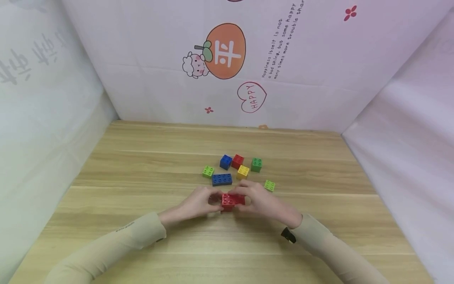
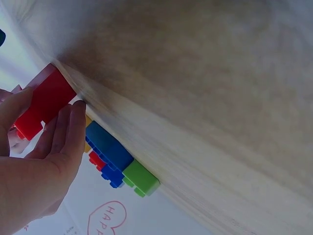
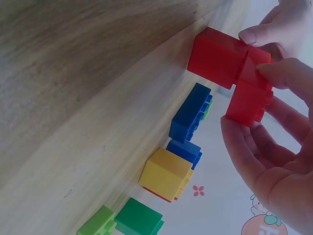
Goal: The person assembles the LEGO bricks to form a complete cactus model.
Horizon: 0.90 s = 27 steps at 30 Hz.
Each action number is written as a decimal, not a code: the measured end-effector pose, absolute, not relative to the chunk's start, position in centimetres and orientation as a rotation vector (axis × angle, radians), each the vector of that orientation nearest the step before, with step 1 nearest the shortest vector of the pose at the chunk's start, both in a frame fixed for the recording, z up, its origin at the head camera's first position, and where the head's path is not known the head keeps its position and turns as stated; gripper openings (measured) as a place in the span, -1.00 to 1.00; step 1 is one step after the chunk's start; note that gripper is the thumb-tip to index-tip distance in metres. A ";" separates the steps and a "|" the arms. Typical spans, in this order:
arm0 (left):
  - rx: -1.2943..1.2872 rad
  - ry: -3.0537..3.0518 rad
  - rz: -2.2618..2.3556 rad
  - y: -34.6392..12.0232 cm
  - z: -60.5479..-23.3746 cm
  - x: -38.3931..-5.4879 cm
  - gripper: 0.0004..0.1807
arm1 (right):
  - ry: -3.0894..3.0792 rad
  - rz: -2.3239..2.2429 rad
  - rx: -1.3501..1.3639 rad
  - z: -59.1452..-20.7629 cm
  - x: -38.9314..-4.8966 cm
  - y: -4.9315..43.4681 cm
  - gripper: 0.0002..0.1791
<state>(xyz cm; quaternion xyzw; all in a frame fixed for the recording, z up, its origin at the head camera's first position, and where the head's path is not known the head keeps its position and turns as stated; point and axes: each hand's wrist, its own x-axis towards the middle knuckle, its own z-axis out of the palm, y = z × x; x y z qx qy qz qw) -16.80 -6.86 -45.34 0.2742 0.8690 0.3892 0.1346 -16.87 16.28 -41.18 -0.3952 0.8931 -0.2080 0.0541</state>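
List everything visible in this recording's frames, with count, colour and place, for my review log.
Held red bricks: apparently 2, red, touching each other, between the hands
Long brick: 1, blue, beyond the held bricks
Small blue brick: 1, blue, behind the long brick
Loose red brick: 1, red, right of the small blue brick
Yellow brick: 1, yellow, nearer than the loose red brick
Green brick: 1, green, right of the yellow brick
Light green bricks: 2, light green, one at each side of the group
Table: 1, light wood, underneath
Printed backdrop: 1, white, behind
Side coverings: 2, white, left and right
Black item: 1, black, by the right cuff
Sleeves: 2, beige, foreground
Left hand, right hand: 1 each, bare, gripping the held red bricks
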 end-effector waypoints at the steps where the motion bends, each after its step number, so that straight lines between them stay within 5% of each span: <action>1: 0.795 2.517 1.131 -6.8 -45.4 -16.8 -0.60 | 2.710 -0.629 -1.194 -41.2 -16.9 16.3 -0.56; 27: 0.821 2.532 1.139 -6.8 -45.5 -16.7 -0.62 | 2.692 -0.635 -1.115 -41.3 -17.1 16.1 -0.55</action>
